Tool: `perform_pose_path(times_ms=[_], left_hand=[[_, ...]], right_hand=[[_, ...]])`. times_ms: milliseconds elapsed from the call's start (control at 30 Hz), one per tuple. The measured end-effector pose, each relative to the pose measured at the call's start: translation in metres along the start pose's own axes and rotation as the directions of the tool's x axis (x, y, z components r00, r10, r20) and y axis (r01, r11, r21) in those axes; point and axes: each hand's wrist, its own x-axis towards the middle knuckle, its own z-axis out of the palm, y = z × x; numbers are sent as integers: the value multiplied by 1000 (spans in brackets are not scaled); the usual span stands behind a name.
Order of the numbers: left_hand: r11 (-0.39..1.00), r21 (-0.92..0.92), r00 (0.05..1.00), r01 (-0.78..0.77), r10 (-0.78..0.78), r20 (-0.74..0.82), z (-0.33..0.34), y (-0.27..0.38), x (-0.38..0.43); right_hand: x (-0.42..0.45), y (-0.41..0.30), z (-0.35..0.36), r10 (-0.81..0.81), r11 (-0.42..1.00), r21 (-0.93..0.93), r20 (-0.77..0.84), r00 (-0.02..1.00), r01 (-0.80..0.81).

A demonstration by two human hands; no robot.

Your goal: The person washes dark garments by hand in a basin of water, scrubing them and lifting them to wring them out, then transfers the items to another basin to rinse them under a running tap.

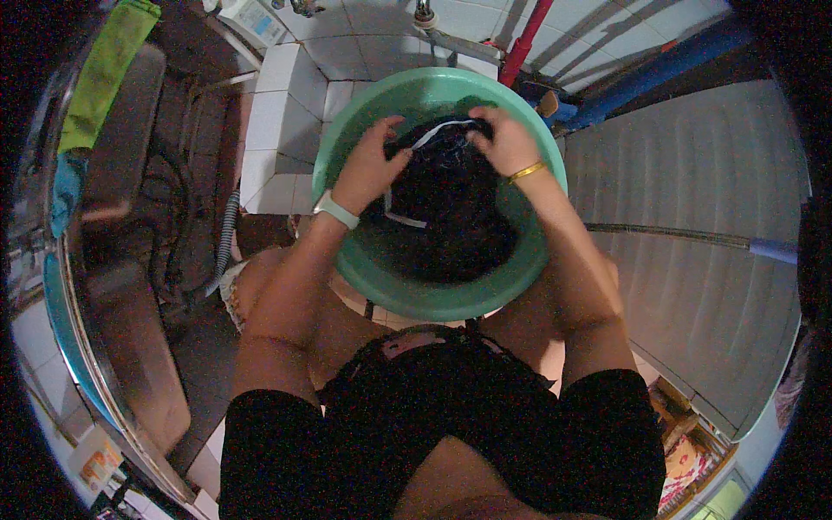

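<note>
A black cloth garment (448,208) with white trim lies bunched in a round green plastic basin (439,305) before me. My left hand (374,159), with a pale watch band at the wrist, holds the garment's upper left edge between thumb and fingers. At the upper right of the same edge, my right hand (508,144) pinches the cloth; a gold-coloured bangle circles that wrist. Between the two hands runs a strip of white trim (432,133). A second white line shows lower on the garment. Folds hide the garment's full shape, and water cannot be made out.
A white-tiled ledge (263,143) adjoins the basin's left side. Behind stand a pipe fitting (424,16) and a red pole (524,42). A large grey ridged panel (682,188) fills the right. Far left are a green cloth (107,78) and a grey corrugated hose (227,227).
</note>
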Motion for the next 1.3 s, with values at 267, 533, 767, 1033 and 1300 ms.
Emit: perform_pose_path(times_ms=[267, 533, 767, 1033, 1300], left_hand=[[785, 617, 929, 58, -269, 254, 33, -2, -16], [87, -867, 829, 491, -353, 434, 42, -10, 0], [-84, -861, 842, 502, -178, 509, 39, 1, 8], [154, -830, 703, 537, -626, 338, 74, 64, 39], [935, 351, 993, 44, -79, 87, 73, 54, 96]], right_hand=[[-20, -2, 57, 160, 878, -477, 221, 962, -37], [-23, -36, 73, 196, 941, 295, -64, 979, -169], [-55, -99, 25, -261, 909, 268, -233, 937, 319], [-7, -15, 6, -189, 973, -185, -301, 935, 137], [45, 91, -34, 327, 916, -252, 22, 945, -311]])
